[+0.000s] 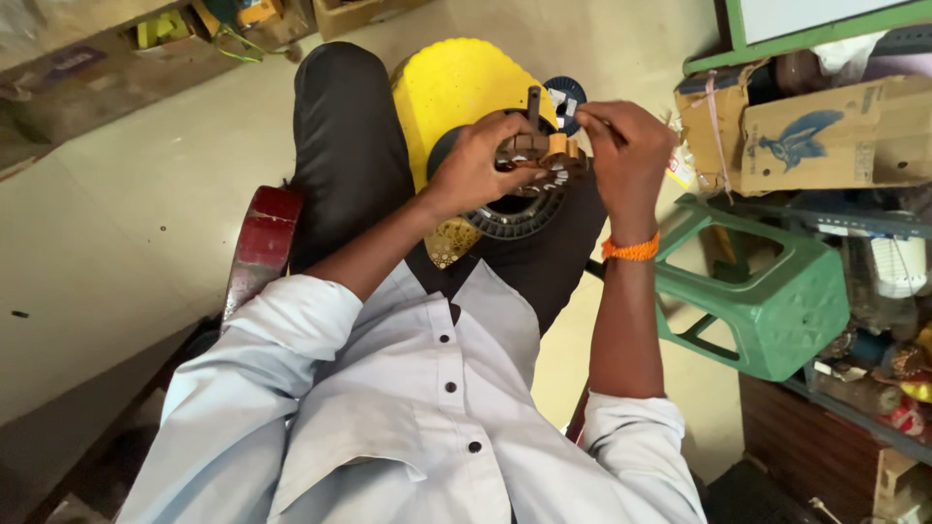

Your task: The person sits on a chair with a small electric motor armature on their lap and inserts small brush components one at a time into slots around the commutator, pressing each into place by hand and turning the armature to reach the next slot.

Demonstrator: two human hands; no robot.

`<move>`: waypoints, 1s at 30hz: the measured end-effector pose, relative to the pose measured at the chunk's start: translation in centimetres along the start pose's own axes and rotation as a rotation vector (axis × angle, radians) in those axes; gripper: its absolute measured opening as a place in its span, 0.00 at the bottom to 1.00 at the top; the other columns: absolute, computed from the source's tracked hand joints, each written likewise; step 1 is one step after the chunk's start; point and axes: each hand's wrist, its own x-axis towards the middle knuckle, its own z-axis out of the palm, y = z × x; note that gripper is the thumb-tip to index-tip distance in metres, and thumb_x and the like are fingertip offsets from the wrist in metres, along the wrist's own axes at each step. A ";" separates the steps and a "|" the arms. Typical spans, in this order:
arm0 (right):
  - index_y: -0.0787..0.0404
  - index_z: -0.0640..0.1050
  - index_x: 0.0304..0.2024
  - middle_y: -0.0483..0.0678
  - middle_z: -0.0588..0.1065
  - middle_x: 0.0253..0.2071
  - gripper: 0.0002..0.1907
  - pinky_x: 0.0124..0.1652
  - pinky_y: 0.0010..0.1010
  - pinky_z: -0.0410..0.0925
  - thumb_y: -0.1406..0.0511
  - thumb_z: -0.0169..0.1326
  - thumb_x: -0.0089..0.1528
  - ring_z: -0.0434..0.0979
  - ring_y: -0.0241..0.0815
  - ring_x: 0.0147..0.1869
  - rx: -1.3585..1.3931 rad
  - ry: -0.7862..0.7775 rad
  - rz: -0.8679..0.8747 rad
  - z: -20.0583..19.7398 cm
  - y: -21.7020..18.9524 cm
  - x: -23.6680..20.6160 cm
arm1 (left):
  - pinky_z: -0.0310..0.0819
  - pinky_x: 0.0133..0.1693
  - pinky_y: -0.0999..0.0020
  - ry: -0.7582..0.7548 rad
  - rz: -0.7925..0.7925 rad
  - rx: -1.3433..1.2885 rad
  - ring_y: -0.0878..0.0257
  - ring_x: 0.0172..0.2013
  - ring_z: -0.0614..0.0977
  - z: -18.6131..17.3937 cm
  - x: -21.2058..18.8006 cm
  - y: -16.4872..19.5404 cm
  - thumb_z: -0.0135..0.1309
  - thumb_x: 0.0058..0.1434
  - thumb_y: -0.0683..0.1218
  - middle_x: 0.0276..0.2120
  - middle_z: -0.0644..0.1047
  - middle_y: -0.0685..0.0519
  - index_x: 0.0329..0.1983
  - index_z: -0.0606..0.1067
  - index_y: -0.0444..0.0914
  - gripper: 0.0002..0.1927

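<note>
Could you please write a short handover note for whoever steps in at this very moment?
Left hand: gripping the round motor winding core on the lap, above the yellow plastic stool.
Right hand: fingers pinched at the core's upper right edge; what it pinches is too fine to see.
Done: cannot tell how far the work has got.
Left: likely more of the same at the core's edge.
</note>
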 end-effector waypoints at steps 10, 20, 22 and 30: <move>0.65 0.84 0.40 0.48 0.80 0.30 0.03 0.29 0.25 0.62 0.71 0.65 0.64 0.70 0.30 0.28 0.034 -0.237 0.083 0.4 -0.1 4.7 | 0.69 0.60 0.64 -0.344 -0.203 -0.745 0.64 0.51 0.76 -2.1 1.0 -0.5 0.60 0.71 0.48 0.49 0.77 0.52 0.82 0.43 0.47 0.47; 0.67 0.82 0.41 0.51 0.80 0.34 0.04 0.33 0.27 0.66 0.73 0.65 0.64 0.73 0.37 0.31 -0.053 0.111 0.174 0.0 -6.3 -4.8 | 0.67 0.65 0.63 -0.349 -0.007 -0.566 0.63 0.57 0.76 -1.8 0.8 -1.0 0.56 0.75 0.50 0.52 0.75 0.54 0.80 0.49 0.46 0.38; 0.67 0.82 0.41 0.51 0.80 0.36 0.04 0.35 0.27 0.71 0.73 0.64 0.64 0.79 0.38 0.34 -0.042 0.199 0.126 2.0 -5.9 -6.7 | 0.67 0.66 0.62 -0.307 0.019 -0.486 0.62 0.60 0.75 -1.7 0.7 -1.3 0.55 0.76 0.50 0.55 0.74 0.54 0.76 0.57 0.46 0.31; 0.66 0.82 0.36 0.52 0.81 0.33 0.04 0.35 0.33 0.72 0.76 0.59 0.61 0.81 0.43 0.34 -0.069 0.368 0.102 9.4 -2.9 -12.9 | 0.74 0.56 0.58 -0.166 0.056 -0.096 0.55 0.51 0.80 -0.8 0.5 -0.4 0.72 0.51 0.49 0.46 0.79 0.51 0.57 0.74 0.43 0.31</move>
